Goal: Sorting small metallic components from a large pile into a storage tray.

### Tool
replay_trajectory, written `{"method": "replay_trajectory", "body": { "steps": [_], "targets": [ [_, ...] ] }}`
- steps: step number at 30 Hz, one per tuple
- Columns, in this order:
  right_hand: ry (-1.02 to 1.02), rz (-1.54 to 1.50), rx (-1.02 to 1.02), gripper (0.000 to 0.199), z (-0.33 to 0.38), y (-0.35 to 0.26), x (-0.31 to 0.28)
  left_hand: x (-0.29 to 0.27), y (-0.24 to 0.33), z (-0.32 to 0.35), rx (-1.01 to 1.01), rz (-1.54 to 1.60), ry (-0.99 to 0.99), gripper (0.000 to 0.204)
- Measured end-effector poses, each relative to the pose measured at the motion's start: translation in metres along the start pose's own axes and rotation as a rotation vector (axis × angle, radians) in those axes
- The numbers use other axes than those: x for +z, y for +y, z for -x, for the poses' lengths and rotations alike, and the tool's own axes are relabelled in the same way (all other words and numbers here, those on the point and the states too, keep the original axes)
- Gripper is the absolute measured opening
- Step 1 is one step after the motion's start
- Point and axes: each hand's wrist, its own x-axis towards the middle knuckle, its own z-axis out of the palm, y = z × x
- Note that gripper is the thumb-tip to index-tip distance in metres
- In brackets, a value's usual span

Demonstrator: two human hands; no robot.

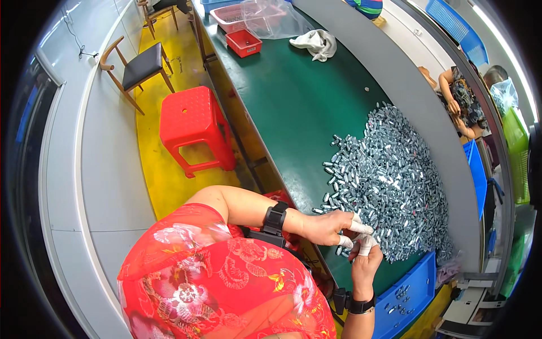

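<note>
My left hand (330, 227) and my right hand (367, 261) meet at the near edge of a big heap of small shiny metal cylinders (389, 181). White covers wrap several fingertips of both hands. The fingers are pinched together, tip to tip, and whatever is between them is too small and too covered to make out. The heap lies on a green tabletop (299, 101), just beyond my fingers. Close to my right wrist is a shallow blue tray (389, 322) with several of the metal pieces in it.
Farther along the table are a small red basket (244, 43), a pink basket (228, 25) with clear plastic, and a white cloth (316, 44). A grey ledge (418, 107) borders the right side. On the left stand a red stool (189, 121) and a chair (141, 72). Another person (466, 99) sits beyond the ledge.
</note>
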Motion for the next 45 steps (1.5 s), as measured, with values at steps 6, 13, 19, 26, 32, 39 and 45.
{"method": "replay_trajectory", "body": {
  "steps": [6, 13, 19, 26, 32, 39, 45],
  "targets": [
    [-0.073, -0.043, 0.017, 0.027, 0.000, 0.000, 0.000, -0.001, -0.002, 0.001, 0.056, 0.002, 0.022, 0.052],
    [-0.047, -0.181, 0.004, 0.022, -0.002, 0.003, 0.000, -0.003, -0.001, 0.000, 0.024, 0.032, -0.006, 0.051],
    [0.021, -0.258, -0.028, 0.014, -0.005, -0.005, 0.000, 0.001, 0.000, -0.003, -0.007, 0.159, 0.046, 0.050],
    [0.095, 0.045, -0.255, 0.012, 0.001, 0.001, 0.002, -0.003, 0.006, -0.008, -0.360, 0.511, -0.144, 0.045],
    [0.032, -0.308, -0.043, 0.015, -0.001, 0.002, -0.003, 0.002, 0.000, -0.007, -0.151, 0.242, -0.059, 0.042],
    [0.101, -0.610, 0.177, 0.016, -0.003, -0.007, -0.001, 0.006, -0.003, -0.015, 0.194, -0.095, 0.063, 0.042],
    [0.165, -0.055, -0.181, 0.014, 0.009, 0.005, -0.003, 0.006, -0.001, -0.019, -0.197, 0.315, -0.077, 0.040]
  ]
}}
